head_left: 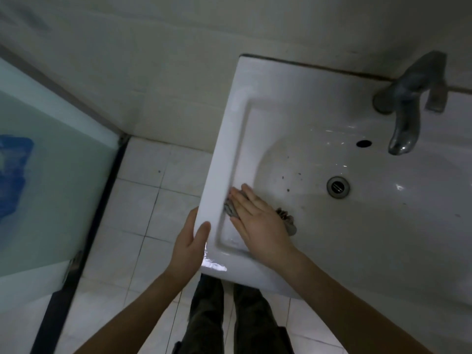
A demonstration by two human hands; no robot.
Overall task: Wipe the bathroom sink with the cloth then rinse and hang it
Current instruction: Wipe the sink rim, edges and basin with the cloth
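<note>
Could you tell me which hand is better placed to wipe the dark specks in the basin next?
Right. The right hand presses flat on the cloth beside the basin, near the specks; the left hand grips the sink rim, holding no cloth.

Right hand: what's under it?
A grey cloth, pressed flat by the right hand against the left inner rim of the sink. Only its edges show on either side of the hand; the middle is covered.

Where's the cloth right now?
Head view: the cloth lies on the left inner edge of the sink, pressed flat under the right hand, left of the drain.
</note>
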